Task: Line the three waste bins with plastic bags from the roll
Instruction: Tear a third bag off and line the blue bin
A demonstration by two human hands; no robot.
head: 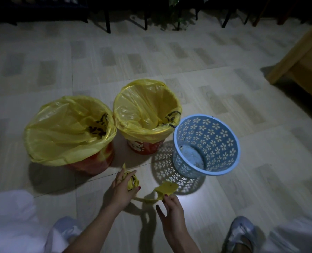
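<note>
Three bins stand on the tiled floor. The left red bin [94, 161] and the middle red bin [144, 147] each wear a yellow plastic bag [67, 128] folded over the rim. The blue perforated bin [208, 143] on the right holds no bag and tilts toward me. My left hand [121, 189] grips the yellow roll of bags [133, 181] just in front of the bins. My right hand [171, 205] pinches the loose end of a yellow bag strip [165, 189] that stretches from the roll.
A wooden furniture piece [301, 57] stands at the right. Dark chair or table legs [107, 21] line the far edge. My shoes [241, 232] and white clothing [10, 221] fill the bottom of the view. The light is dim.
</note>
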